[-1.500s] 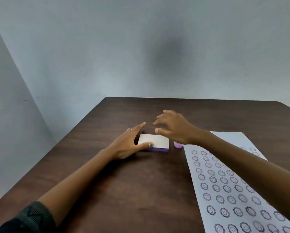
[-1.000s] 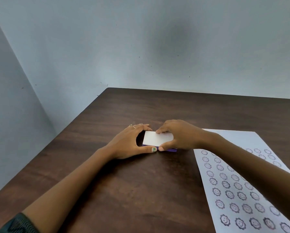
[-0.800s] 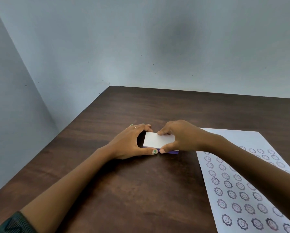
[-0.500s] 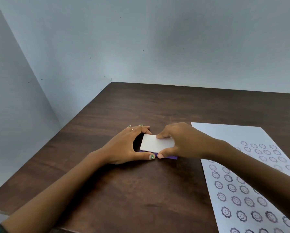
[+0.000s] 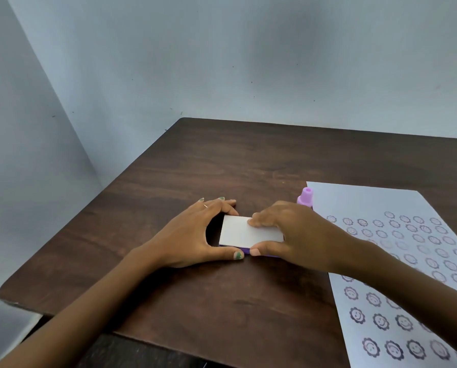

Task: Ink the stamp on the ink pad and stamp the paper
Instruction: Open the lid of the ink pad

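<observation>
Dark wood surface point(image 5: 222, 166): both hands, left hand point(image 5: 193, 235) and right hand point(image 5: 293, 232), pinched the light, stiff ink pad point(image 5: 248, 233), probably lidded, by its edges.

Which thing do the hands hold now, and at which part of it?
Both hold the ink pad: left hand at its left end, right hand on the white lid's right end, thumb at the near edge.

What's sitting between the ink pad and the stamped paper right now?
In the head view, the purple stamp stands upright between the ink pad and the paper, at the paper's far-left corner, partly hidden behind the right hand.
</observation>
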Available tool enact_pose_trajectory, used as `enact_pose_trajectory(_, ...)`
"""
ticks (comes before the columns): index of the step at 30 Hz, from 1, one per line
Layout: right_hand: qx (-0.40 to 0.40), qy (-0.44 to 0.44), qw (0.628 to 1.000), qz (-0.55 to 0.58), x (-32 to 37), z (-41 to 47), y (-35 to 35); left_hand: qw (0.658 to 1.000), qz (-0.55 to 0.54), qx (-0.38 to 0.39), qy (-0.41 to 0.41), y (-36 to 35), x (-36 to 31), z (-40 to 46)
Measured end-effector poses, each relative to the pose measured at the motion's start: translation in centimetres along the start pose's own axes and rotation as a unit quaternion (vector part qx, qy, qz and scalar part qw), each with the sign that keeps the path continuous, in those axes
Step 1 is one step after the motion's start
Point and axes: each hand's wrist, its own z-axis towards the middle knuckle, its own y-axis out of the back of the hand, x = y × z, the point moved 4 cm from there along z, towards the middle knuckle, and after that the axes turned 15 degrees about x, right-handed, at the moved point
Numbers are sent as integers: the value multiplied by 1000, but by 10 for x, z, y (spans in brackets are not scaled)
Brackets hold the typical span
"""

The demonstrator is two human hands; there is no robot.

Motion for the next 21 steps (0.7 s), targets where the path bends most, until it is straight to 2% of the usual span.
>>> enact_pose_trajectory(5, 33, 0, 999, -16, 3, 1, 2, 1000, 2, -3, -3, -1, -2, -4)
enact_pose_trajectory(10, 76, 0, 996, 35, 1, 5, 19, 1000, 10, -6, -2, 0, -2, -4)
enact_pose_trajectory(15, 38, 18, 996, 74, -6, 17, 41, 1000, -1, -15, -10, 2, -8, -6)
enact_pose_trajectory(21, -48, 14, 996, 79, -21, 34, 44, 1000, -25, -13, -9, 3, -9, -6)
